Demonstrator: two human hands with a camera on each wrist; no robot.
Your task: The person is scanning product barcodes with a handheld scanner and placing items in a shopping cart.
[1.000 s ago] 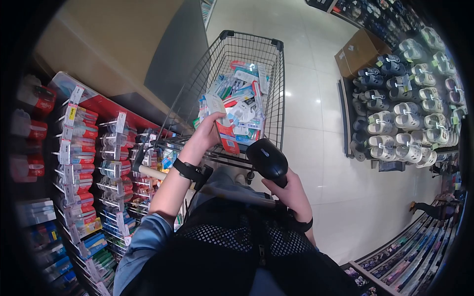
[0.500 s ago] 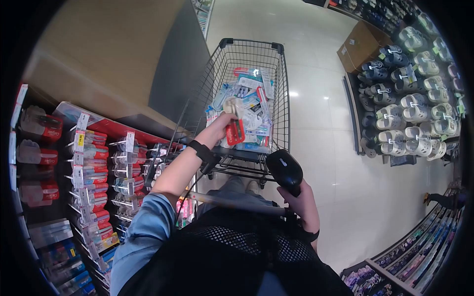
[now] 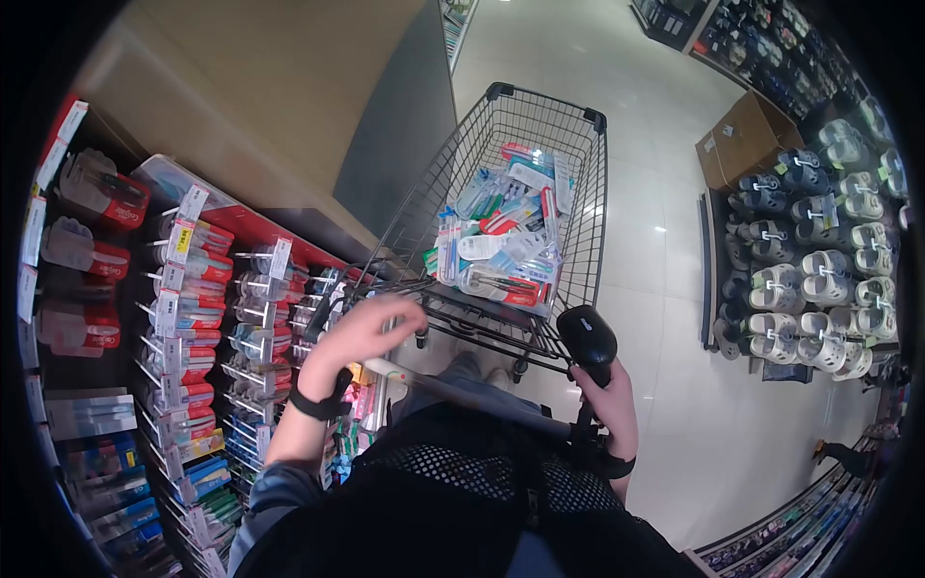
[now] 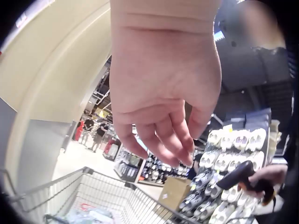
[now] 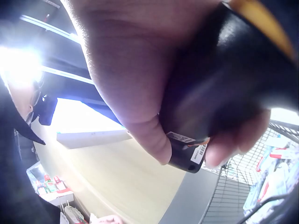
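My left hand (image 3: 371, 330), its fingers loosely bent and nothing in them, hovers over the near left corner of the wire shopping cart (image 3: 599, 252). In the left wrist view that hand (image 4: 166, 88) hangs relaxed, palm showing. My right hand (image 3: 615, 409) grips a black handheld barcode scanner (image 3: 586, 335) at the cart's near right corner. The right wrist view shows my thumb and fingers wrapped round the scanner (image 5: 219, 84). A red-backed toothbrush pack (image 3: 515, 289) lies at the near end of the cart, on a heap of other toothbrush packs (image 3: 525, 183).
At left, hooks carry rows of red-carded packs (image 3: 198, 318) beside a beige column (image 3: 260, 125). Clogs hang on a rack (image 3: 805, 279) at right, near a cardboard box (image 3: 747, 140). The cart's handlebar (image 3: 462, 400) crosses before my body.
My left hand has let go of the red toothbrush pack, which now lies in the cart, and has drawn back toward the left. My right hand still holds the scanner.
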